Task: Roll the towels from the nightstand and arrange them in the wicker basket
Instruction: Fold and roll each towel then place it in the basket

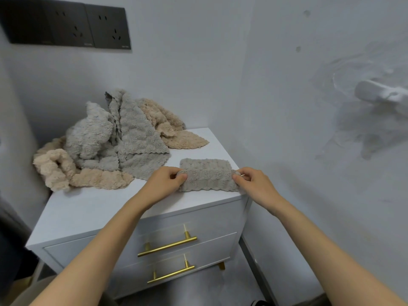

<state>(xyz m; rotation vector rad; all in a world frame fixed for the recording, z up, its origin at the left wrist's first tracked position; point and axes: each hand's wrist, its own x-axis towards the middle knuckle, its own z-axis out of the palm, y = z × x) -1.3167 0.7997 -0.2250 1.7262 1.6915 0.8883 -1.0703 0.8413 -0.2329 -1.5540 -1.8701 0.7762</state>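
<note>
The grey fleece towel (pixel 207 177) is pinched at both ends by left grip (pixel 167 181) and right grip (pixel 254 182), flat on the white worktop (pixel 110 202), presumably for even rolling.

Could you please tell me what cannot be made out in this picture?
Head view only.
The wicker basket: outside the frame.
Count in the towel pile: overlapping folds hide it.
Ends of the grey towel: covered by the left hand and right hand.
The white wall fitting: blurred and cut off by the right edge.
</note>
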